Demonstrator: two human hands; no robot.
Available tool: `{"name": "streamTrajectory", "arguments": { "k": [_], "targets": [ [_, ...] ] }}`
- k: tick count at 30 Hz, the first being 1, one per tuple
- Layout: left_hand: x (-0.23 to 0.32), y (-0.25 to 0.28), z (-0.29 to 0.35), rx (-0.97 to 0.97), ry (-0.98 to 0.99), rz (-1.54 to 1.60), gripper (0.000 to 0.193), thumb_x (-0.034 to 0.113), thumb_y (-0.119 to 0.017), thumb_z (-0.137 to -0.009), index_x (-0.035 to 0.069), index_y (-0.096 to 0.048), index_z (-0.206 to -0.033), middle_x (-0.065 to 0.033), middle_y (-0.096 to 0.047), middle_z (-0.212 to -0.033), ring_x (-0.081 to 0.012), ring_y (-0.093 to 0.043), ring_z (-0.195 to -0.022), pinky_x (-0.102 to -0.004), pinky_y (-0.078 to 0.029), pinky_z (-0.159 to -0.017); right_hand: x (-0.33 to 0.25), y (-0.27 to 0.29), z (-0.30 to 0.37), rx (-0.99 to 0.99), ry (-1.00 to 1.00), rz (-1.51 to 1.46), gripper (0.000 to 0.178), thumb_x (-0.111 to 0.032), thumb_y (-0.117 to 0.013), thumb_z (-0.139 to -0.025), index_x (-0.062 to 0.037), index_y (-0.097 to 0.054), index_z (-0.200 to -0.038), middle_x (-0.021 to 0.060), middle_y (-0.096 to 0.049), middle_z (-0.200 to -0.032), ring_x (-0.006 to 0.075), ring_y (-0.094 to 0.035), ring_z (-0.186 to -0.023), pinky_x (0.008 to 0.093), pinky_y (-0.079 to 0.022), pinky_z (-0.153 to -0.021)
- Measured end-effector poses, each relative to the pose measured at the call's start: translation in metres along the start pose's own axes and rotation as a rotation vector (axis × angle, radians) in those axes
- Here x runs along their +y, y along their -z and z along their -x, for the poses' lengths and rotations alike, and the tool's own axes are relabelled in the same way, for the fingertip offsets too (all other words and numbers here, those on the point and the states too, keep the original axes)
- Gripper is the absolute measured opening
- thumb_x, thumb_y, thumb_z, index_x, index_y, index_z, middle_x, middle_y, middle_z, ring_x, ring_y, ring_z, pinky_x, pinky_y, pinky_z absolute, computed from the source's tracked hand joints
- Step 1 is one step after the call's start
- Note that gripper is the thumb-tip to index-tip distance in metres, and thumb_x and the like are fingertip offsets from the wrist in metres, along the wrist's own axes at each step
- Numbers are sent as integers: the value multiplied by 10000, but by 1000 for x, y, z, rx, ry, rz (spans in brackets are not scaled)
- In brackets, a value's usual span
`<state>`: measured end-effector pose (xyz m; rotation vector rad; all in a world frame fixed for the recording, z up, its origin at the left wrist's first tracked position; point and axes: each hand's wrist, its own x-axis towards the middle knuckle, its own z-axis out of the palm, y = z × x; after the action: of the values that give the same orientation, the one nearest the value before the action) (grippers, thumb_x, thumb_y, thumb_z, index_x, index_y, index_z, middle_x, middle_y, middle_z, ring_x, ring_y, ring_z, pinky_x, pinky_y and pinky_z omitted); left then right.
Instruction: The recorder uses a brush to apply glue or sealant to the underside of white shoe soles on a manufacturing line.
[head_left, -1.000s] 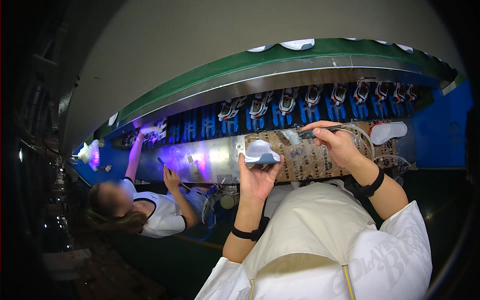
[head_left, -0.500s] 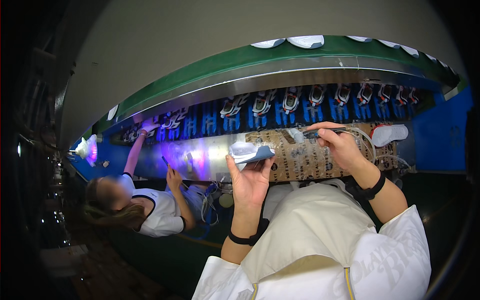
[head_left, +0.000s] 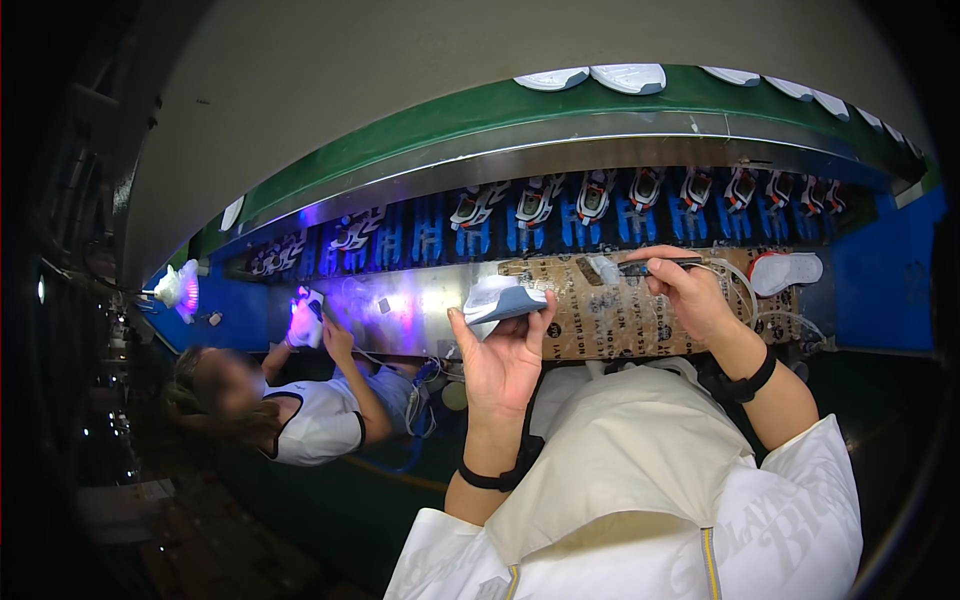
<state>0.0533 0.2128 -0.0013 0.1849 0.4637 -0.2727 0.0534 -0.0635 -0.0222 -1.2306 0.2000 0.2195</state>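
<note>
Raised over the bench, my left hand (head_left: 503, 360) grips a white and blue-grey shoe sole (head_left: 505, 302) between thumb and fingers. The sole's blue-grey side shows toward me. My right hand (head_left: 690, 295) is closed around a dark-handled brush (head_left: 640, 267), whose pale, wide bristle end points left. A clear thin hose (head_left: 742, 280) runs from the back of the brush's handle. Brush and sole are apart. To the right of my right hand lies another white sole (head_left: 788, 273) with a red edge.
Shoe uppers (head_left: 595, 197) hang on blue holders (head_left: 580, 230) along the back. Above them, white soles (head_left: 628, 78) lie on a green belt (head_left: 440, 140). Printed brown tape (head_left: 600, 335) covers part of the metal bench. At left, a co-worker (head_left: 320, 405) works near a glowing lamp (head_left: 180, 292).
The co-worker's gloved hand has come back from the rack of uppers and now holds a piece near their other hand. My sole has turned slightly; my right hand is nearly still.
</note>
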Motion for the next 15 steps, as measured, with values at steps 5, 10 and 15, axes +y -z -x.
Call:
{"name": "streamTrajectory", "arguments": {
  "k": [5,10,15],
  "targets": [
    [4,0,0,-76,95,135,768,610,-597,-987,1,-471,-1440,-252,-501,-1434,-558,-447,-1353,-491,-630,-971,1,1,1,9,1,19,323,-241,-597,-999,-20,-735,-1189,-41,-512,-766,94,-444,-772,267,-361,-728],
    [0,-5,7,-214,-42,-75,807,552,-691,-949,44,-421,-1514,-252,-492,-1467,-527,-446,-1386,-615,-521,-1087,4,3,2,28,-2,18,318,-241,-597,-998,-31,-740,-1188,-41,-505,-764,97,-441,-773,268,-358,-728],
    [-10,-15,29,-428,-463,-809,1095,572,-823,-815,55,-279,-1613,-233,-379,-1599,-483,-405,-1455,-549,-442,-1166,4,5,1,29,-19,48,317,-256,-601,-1000,-48,-747,-1189,-40,-507,-762,100,-444,-769,271,-365,-731]
  ]
}}
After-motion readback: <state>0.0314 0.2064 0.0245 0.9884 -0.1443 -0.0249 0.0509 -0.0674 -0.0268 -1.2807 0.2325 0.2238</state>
